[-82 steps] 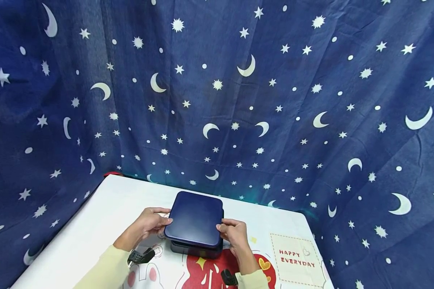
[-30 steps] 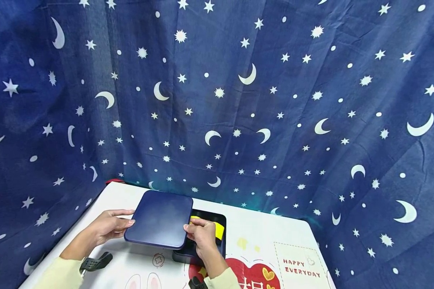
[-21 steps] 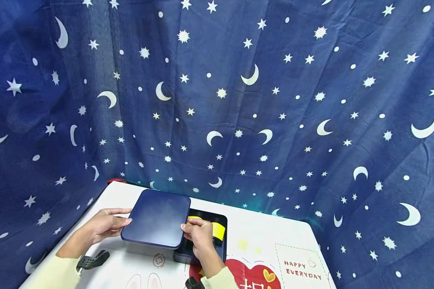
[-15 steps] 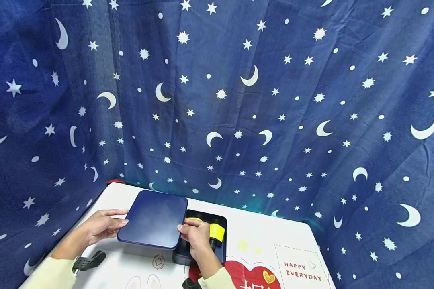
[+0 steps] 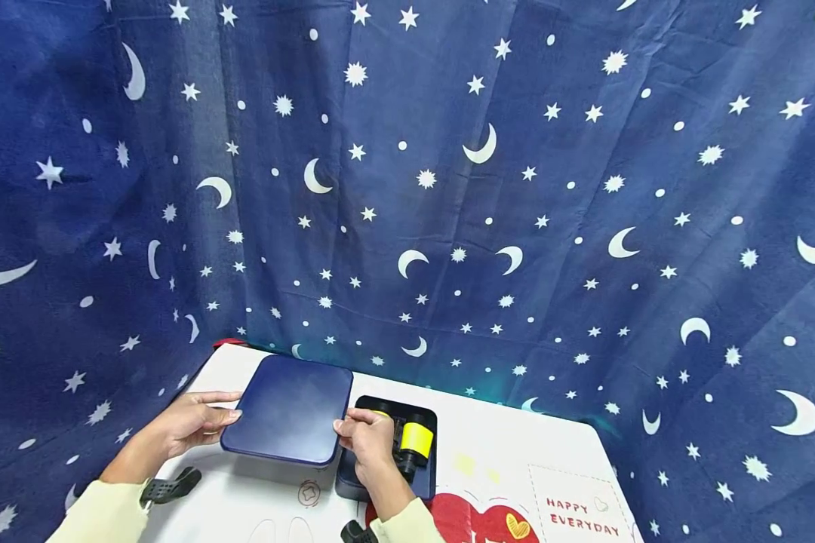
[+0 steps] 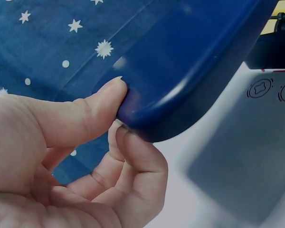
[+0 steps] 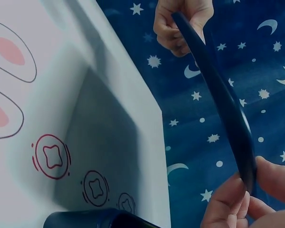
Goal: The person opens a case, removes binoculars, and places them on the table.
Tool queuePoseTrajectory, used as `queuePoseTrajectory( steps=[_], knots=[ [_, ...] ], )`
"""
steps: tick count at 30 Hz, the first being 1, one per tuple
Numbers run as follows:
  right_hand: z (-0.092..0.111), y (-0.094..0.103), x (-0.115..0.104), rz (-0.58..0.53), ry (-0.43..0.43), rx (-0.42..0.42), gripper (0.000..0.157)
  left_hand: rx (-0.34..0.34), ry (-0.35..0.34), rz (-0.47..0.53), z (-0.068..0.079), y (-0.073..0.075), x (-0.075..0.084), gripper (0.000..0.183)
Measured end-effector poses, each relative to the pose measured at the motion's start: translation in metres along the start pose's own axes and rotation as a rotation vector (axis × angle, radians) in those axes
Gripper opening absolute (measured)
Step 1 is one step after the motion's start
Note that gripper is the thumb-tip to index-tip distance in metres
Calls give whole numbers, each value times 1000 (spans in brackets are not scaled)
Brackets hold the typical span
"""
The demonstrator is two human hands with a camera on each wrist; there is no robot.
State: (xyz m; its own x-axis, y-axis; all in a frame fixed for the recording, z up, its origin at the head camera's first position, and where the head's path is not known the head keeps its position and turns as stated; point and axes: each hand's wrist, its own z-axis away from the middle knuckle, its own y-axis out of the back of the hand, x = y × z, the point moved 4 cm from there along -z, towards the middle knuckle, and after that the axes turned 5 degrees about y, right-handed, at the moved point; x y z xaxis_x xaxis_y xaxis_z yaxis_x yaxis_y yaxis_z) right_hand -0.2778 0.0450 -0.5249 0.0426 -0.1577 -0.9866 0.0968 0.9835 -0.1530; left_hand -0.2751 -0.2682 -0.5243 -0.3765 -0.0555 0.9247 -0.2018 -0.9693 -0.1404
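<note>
Both hands hold a dark blue box lid up above the table, left of its open box. My left hand pinches the left edge, thumb on top and curled fingers beneath, as the left wrist view shows. The right hand pinches the opposite edge between thumb and fingers. It hangs over the box's left part and hides some of it. Inside the box lie black and yellow binoculars, partly covered by the right hand. In the right wrist view the lid appears edge-on.
A white table cover with printed drawings and a "HAPPY EVERYDAY" panel lies underneath. The lid's shadow falls on it. Behind the table hangs a dark blue curtain with moons and stars.
The lid was over the box at first; both hands have lifted it off and carried it left, uncovering the binoculars. Over the last half second the hands barely move while the head view shifts slightly.
</note>
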Motion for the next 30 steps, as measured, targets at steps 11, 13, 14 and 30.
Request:
queuePoseTrajectory(
  steps=[11, 13, 14, 30],
  knots=[
    [-2, -13, 5, -31, 5, 13, 30, 50, 8, -72, -5, 13, 2, 45],
    [-3, -15, 6, -33, 4, 14, 29, 48, 6, -66, -5, 14, 2, 43],
    [-3, -16, 7, -33, 4, 12, 29, 44, 4, -63, -5, 15, 1, 41],
    [-5, -37, 24, -4, -22, 37, 27, 110, 37, -77, -7, 37, -11, 35]
  ],
)
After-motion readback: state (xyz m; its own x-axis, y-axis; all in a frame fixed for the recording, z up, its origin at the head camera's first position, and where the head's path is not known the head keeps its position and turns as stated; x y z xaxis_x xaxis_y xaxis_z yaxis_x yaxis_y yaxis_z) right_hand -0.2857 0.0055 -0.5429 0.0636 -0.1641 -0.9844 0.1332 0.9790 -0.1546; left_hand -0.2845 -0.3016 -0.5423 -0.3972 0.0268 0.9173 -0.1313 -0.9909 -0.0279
